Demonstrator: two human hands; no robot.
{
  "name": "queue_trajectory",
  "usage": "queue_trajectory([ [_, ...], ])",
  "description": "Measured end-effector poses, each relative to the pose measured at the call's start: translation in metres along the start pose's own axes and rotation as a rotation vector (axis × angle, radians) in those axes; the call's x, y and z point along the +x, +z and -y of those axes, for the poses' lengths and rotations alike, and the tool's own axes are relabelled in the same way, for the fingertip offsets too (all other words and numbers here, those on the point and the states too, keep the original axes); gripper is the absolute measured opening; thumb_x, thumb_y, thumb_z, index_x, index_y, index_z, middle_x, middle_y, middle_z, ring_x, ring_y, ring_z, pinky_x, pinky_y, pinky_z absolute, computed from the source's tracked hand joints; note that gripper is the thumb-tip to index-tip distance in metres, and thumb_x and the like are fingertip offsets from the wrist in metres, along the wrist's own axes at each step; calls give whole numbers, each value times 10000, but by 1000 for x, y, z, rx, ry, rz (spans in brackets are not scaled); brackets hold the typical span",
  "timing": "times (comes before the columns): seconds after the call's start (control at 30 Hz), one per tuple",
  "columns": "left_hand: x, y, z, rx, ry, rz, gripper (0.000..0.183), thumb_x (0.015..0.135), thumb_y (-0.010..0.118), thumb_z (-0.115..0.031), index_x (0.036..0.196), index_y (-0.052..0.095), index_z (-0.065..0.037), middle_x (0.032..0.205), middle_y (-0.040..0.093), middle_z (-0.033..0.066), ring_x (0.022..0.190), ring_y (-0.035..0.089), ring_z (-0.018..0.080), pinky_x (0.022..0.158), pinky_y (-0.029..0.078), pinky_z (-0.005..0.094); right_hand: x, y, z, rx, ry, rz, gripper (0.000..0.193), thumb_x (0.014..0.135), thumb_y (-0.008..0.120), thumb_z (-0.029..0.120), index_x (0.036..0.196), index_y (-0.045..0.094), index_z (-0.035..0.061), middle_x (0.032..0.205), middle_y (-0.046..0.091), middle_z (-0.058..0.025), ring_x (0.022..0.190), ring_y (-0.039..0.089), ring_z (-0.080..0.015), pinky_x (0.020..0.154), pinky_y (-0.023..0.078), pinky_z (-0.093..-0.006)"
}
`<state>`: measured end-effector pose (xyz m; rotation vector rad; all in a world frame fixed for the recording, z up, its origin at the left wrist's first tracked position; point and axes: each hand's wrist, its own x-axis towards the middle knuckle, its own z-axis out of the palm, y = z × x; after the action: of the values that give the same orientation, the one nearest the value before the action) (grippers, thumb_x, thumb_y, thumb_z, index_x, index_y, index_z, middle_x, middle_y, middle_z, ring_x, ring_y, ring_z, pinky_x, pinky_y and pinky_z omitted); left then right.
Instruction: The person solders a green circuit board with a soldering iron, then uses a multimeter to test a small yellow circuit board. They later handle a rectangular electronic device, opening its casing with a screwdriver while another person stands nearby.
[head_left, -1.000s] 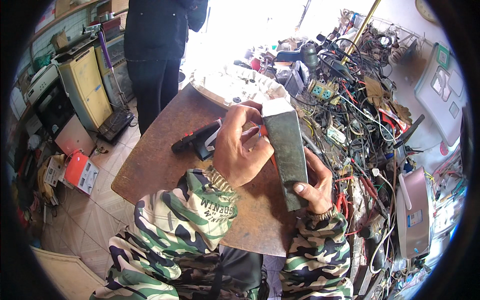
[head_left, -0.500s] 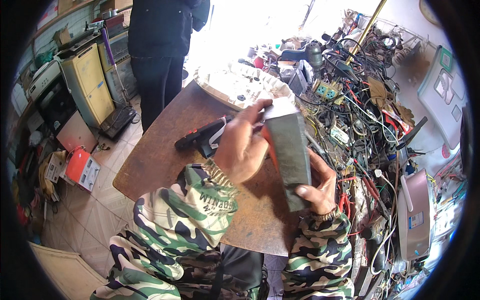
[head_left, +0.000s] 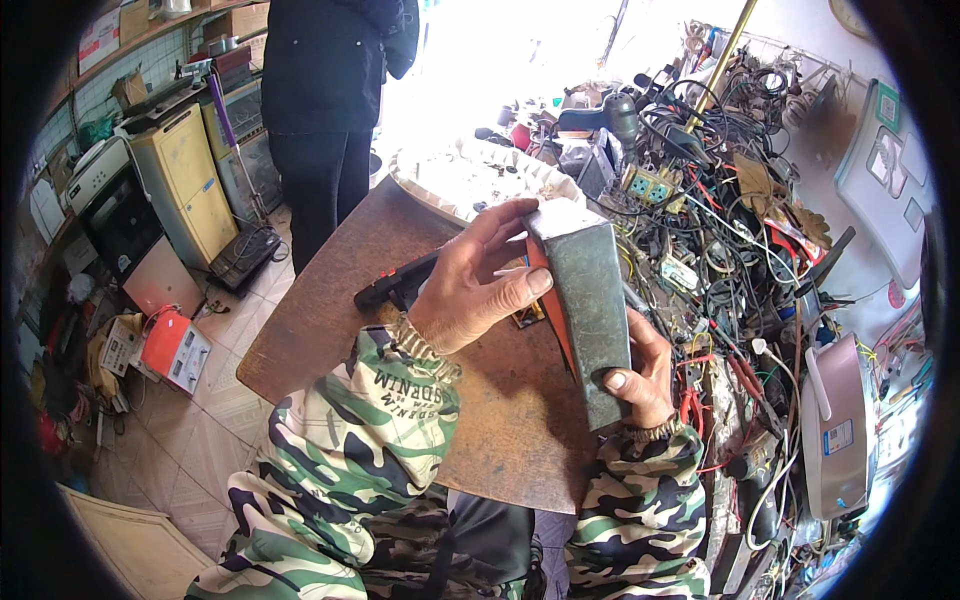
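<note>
A long, dark grey box-shaped casing [head_left: 588,310] with an orange side is held tilted above the brown table. My right hand [head_left: 645,375] grips its lower right edge, the thumb lying across the near face and the other fingers round the side. My left hand [head_left: 485,280] is at the upper left of the casing. Its fingertips touch the bright top end, and the thumb rests by the orange side. Behind my left hand, partly hidden, lies a black and red tool [head_left: 385,285] on the tabletop [head_left: 320,310].
A white tray [head_left: 420,185] with small parts stands at the table's far edge. Cables and electrical parts [head_left: 700,240] heap up along the right. A person in dark clothes [head_left: 330,90] stands beyond the table. An orange-and-white device [head_left: 175,350] sits on the floor at left.
The casing has tipped slightly, showing its grey face more squarely. My left hand has shifted down a little and its thumb has spread away from the fingers. My right hand keeps its grip.
</note>
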<state>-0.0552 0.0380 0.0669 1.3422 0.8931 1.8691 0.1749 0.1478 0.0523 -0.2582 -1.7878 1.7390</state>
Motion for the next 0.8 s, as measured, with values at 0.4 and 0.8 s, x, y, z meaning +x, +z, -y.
queue_trajectory([
  [0.4,-9,4,11,71,85,15,683,855,587,-62,1493,365,34,1357,542,146,1296,530,215,1135,412,358,-1,-4,-12,-215,21,16,1122,651,928,306,1541,382,-104,1454,560,-223,1348,548,-305,1169,382,-440],
  [0.8,-10,4,9,225,180,65,678,851,543,-47,1499,371,59,1235,576,119,1124,569,191,1047,438,322,0,-8,-4,-258,52,72,1137,659,934,285,1547,352,-121,1493,526,-247,1401,508,-317,1195,352,-448],
])
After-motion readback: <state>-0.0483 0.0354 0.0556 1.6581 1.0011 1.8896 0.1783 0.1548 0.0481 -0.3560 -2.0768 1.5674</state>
